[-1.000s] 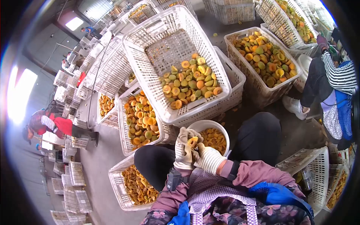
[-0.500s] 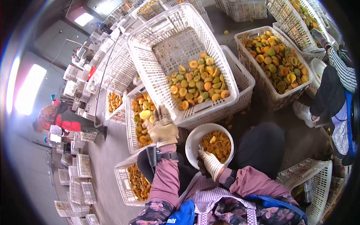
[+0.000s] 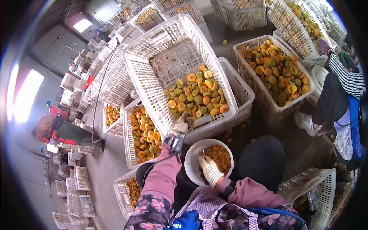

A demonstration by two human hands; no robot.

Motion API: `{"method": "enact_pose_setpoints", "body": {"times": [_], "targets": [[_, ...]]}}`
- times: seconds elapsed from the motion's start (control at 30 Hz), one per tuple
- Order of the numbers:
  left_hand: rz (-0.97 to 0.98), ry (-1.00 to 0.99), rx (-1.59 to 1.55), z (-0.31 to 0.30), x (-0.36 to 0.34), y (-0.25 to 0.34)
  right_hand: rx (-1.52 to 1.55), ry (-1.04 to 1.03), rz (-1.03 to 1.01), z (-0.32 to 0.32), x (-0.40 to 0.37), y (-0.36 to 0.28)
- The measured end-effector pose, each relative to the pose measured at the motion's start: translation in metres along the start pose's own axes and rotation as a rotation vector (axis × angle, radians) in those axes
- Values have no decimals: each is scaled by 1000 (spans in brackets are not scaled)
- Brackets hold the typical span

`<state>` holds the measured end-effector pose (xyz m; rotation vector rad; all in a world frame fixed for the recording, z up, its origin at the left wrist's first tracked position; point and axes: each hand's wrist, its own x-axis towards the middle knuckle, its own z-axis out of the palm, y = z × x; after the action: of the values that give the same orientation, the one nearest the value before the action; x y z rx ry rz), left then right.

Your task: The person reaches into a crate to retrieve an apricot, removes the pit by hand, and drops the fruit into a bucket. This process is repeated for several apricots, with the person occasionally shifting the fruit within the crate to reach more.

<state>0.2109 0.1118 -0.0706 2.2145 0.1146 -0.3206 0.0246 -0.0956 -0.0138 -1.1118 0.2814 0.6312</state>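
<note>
fruit halves: heaped in white crate | left hand: at heap's near edge, finger closure unclear | right hand: over bucket, grip unclear | handling: probably light, soft, slippery, easily bruised; best pinched by skin sides

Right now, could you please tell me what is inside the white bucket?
The white bucket holds orange fruit pieces; the right hand covers part of the inside, and whatever lies beneath is hidden.

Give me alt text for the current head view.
A gloved left hand reaches into a white crate of green and orange fruit halves, while the right hand is at a white bucket of orange pieces. More fruit crates stand nearby.
</note>
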Motion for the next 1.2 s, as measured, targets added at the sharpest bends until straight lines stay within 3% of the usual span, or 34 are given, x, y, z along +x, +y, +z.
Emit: {"method": "enact_pose_setpoints", "body": {"times": [0.07,0.13,0.17,0.2,0.23,0.27,0.3,0.33,0.43,0.47,0.5,0.6,0.7,0.73,0.8,0.83,0.87,0.9,0.93,1.0,1.03,1.07,1.13,1.17,1.2], "targets": [[154,173,-611,19,-74,80,-172,96,-126,-7,14,5],[123,166,-747,38,-122,97,-133,64,-101,-2,1,-22],[182,299,-525,49,-136,100,-212,41,-245,-4,1,-15],[-76,134,-940,54,-151,98,-291,17,-392,-4,1,-14],[-55,65,-1076,61,-160,88,-403,-21,-413,-3,1,-15],[-26,-4,-1211,67,-167,80,-704,-29,-295,-6,-5,-16],[26,-104,-1299,69,-177,82,-731,-33,-348,-5,-5,-9],[32,-100,-1305,73,-185,78,-755,-37,-402,-5,-5,-3],[210,394,-1112,94,-191,71,-796,8,-390,-6,-16,-5],[213,396,-1117,91,-194,66,-801,7,-392,-5,-21,-9],[147,219,-1249,82,-200,70,-859,13,-360,-3,-26,-14],[112,269,-1268,88,-206,85,-951,36,-325,-1,-37,-18],[81,312,-1034,84,-207,89,-916,33,-416,-7,-23,15],[78,307,-1033,84,-208,90,-753,-36,-428,-7,-17,28],[242,332,-726,80,-210,89,-589,-102,-436,-9,-19,29],[163,286,-759,78,-208,85,-499,-197,-221,-6,-33,7],[210,189,-878,77,-208,80,-404,-290,-5,-4,-41,-5],[216,123,-965,76,-211,87,-113,-352,78,-2,-45,-3],[217,62,-1053,74,-214,93,-112,-355,89,-6,-47,-7],[-62,-101,-1226,69,-207,87,234,-605,496,-17,-50,-22],[-145,-42,-1318,68,-203,91,326,-594,544,-14,-53,-27],[-228,-80,-1719,56,-197,87,440,-732,625,-16,-55,-33],[-26,236,-2306,22,-187,103,564,-820,585,-10,-64,-42],[219,416,-2296,3,-171,70,495,-688,520,-9,-62,-42],[268,535,-2319,-6,-164,89,506,-545,557,-9,-52,-37]]}}
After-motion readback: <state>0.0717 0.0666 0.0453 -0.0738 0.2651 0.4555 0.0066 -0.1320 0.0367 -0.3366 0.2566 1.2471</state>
